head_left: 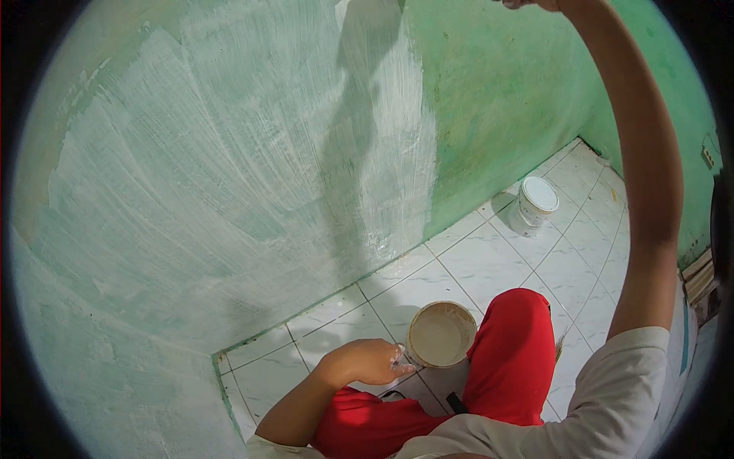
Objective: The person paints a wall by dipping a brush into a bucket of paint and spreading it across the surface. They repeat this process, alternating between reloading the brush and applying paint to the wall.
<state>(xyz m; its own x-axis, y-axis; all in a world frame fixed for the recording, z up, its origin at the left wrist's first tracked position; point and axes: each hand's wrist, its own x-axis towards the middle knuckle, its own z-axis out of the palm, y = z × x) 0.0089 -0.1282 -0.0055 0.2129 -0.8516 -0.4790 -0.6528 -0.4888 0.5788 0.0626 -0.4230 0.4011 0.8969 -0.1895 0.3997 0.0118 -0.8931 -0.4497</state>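
Observation:
My left hand (pixel 373 362) grips the handle side of a small open pail (pixel 441 334) holding whitish paint, held low above my red-trousered knee (pixel 514 344). My right arm reaches up along the right side of the view; only the edge of my right hand (pixel 527 4) shows at the top border, and what it holds is cut off. In front of me the green wall (pixel 497 92) carries a broad patch of streaky white coating (pixel 229 176).
A closed white bucket (pixel 537 200) stands on the white tiled floor (pixel 489 260) near the wall's base at the right. The walls meet in a corner at lower left (pixel 218 356). Stacked boards or tiles (pixel 699 279) lie at the far right edge.

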